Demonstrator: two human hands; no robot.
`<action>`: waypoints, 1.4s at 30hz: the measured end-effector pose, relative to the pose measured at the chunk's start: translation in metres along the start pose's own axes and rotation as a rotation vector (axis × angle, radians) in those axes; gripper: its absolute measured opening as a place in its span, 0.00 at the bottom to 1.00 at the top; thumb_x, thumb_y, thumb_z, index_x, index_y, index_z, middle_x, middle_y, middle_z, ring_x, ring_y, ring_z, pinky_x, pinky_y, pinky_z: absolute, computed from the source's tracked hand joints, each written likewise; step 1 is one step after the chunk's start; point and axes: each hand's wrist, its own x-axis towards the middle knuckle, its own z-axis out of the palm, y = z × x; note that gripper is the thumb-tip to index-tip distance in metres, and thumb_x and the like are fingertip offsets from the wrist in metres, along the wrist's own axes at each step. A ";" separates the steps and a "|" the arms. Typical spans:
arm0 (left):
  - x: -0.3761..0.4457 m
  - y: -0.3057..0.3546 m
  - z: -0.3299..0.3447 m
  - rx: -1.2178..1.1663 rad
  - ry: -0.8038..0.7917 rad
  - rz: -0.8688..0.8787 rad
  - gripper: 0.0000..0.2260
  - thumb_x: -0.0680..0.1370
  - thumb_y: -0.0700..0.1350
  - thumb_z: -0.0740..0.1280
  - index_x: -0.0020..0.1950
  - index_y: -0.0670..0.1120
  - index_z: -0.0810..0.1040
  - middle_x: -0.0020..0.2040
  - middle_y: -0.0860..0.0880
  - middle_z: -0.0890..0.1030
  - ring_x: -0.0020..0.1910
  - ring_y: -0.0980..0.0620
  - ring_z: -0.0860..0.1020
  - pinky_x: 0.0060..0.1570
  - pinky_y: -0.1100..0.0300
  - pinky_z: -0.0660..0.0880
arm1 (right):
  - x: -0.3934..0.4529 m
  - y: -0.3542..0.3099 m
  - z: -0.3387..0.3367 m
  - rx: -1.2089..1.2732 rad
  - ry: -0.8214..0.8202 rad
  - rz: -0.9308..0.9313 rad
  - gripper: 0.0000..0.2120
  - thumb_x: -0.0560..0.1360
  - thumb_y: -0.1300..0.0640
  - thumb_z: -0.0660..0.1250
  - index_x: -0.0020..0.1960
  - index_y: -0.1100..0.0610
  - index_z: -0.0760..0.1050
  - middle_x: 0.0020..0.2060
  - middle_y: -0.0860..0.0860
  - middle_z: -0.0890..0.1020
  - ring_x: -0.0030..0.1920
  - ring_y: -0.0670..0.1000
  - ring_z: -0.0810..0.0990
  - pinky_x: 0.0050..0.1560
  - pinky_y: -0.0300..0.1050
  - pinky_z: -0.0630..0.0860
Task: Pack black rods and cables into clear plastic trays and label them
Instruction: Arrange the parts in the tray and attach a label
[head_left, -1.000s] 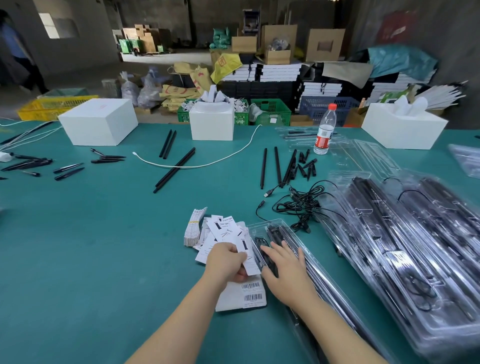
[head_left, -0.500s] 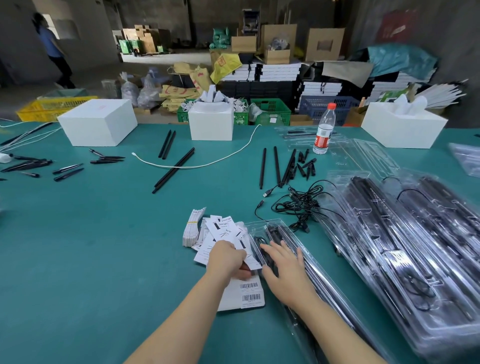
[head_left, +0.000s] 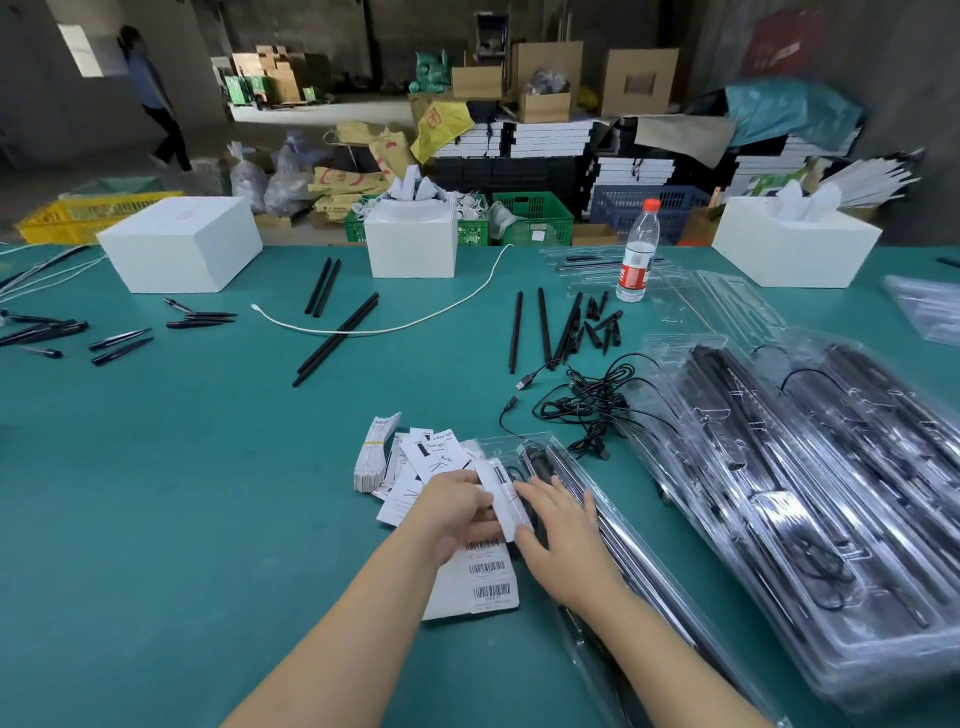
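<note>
Left hand (head_left: 457, 512) near the table's (head_left: 156, 493) front edge, fingers curled, pinching a white label card (head_left: 501, 496) and holding it tilted over the near end of a clear tray (head_left: 613, 525). Right hand (head_left: 563, 527) flat on that tray, fingers straight and spread, pressing the lid. Tray set diagonally toward the front right corner, black rods and a cable inside. One barcode sheet (head_left: 480, 582) under the left wrist, a loose heap of label cards (head_left: 415, 462) beyond it. Tangled black cables (head_left: 587, 405) mid-table. Stack of filled trays (head_left: 810, 499) along the right edge. Three white boxes (head_left: 179, 244) and one water bottle (head_left: 638, 252) by the far edge.
</note>
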 end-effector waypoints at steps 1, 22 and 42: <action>0.000 0.001 0.000 -0.011 -0.015 -0.016 0.07 0.80 0.30 0.60 0.47 0.36 0.76 0.41 0.39 0.85 0.39 0.43 0.85 0.40 0.50 0.82 | 0.000 0.000 0.000 0.006 0.004 0.002 0.25 0.81 0.49 0.58 0.77 0.44 0.62 0.78 0.46 0.62 0.80 0.49 0.50 0.77 0.54 0.33; 0.012 0.008 0.015 0.041 0.036 -0.135 0.04 0.79 0.36 0.66 0.49 0.36 0.79 0.40 0.40 0.84 0.36 0.45 0.84 0.35 0.54 0.82 | 0.000 0.004 0.004 -0.086 -0.005 -0.019 0.29 0.77 0.43 0.56 0.77 0.42 0.59 0.78 0.44 0.61 0.80 0.47 0.48 0.77 0.54 0.32; 0.031 0.020 0.001 1.122 0.251 0.143 0.19 0.74 0.58 0.73 0.42 0.41 0.79 0.31 0.48 0.78 0.30 0.50 0.75 0.37 0.59 0.74 | -0.002 -0.012 0.010 -0.527 -0.157 -0.039 0.36 0.78 0.41 0.53 0.81 0.52 0.47 0.81 0.56 0.49 0.80 0.60 0.43 0.75 0.66 0.35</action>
